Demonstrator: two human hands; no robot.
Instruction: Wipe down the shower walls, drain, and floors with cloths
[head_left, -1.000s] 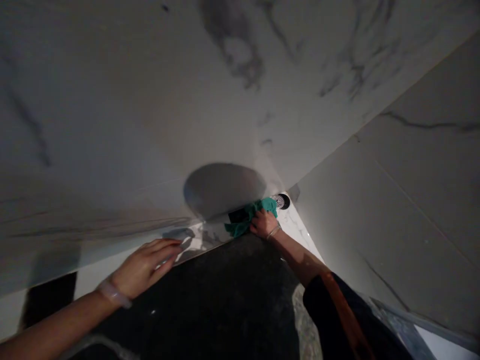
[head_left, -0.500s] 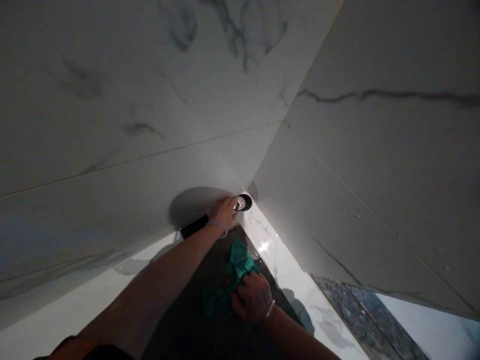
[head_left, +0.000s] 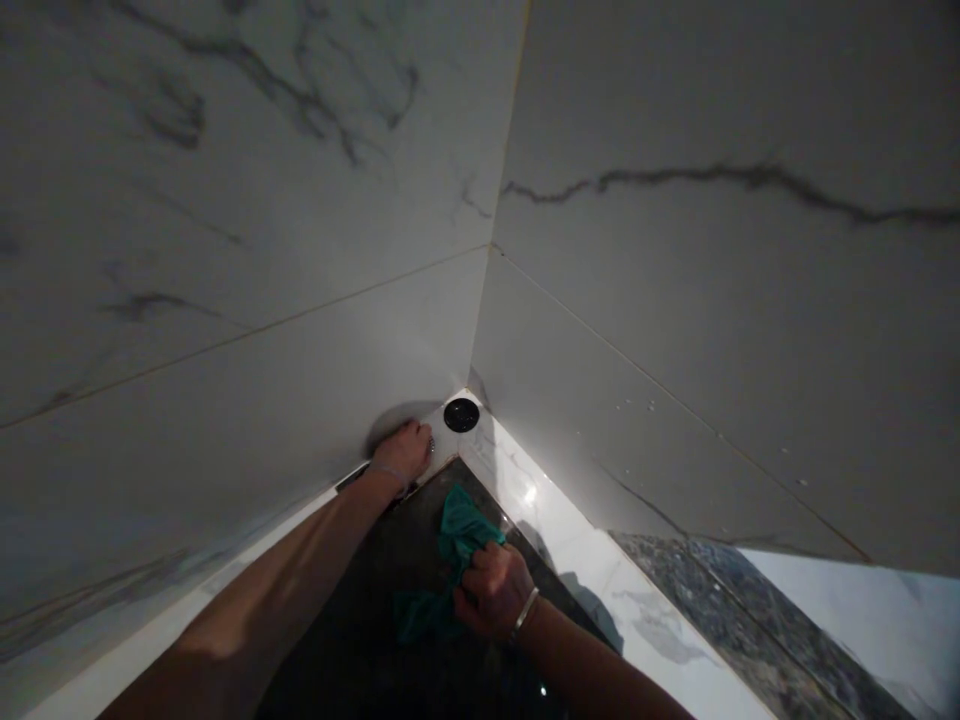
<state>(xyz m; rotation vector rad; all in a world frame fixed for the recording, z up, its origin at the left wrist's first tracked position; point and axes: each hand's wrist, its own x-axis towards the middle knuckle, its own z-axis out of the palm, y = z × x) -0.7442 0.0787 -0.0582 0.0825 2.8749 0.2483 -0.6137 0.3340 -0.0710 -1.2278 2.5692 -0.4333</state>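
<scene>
My left hand (head_left: 407, 450) is low in the wall corner, its fingers closed on a round perforated metal drain strainer (head_left: 433, 445). Only a sliver of the strainer shows at the fingertips; the hand covers the rest. Just right of it, the round dark drain hole (head_left: 461, 415) lies uncovered in the white floor strip. My right hand (head_left: 499, 590) is closed round a green cloth (head_left: 466, 520), which bunches above the fist. Another part of the green cloth hangs in shadow left of the fist, over the dark floor slab.
Two marble-patterned walls (head_left: 360, 340) meet behind the drain. A dark floor slab (head_left: 360, 620) lies below my arms, bordered by white marble strips (head_left: 555, 510). On the right, a grey speckled stone strip (head_left: 720, 610) runs past the wall's end.
My left hand has moved left, taking the strainer off the drain hole, which now shows fully. My right hand still grips the cloth in about the same place. The view has turned somewhat right.
</scene>
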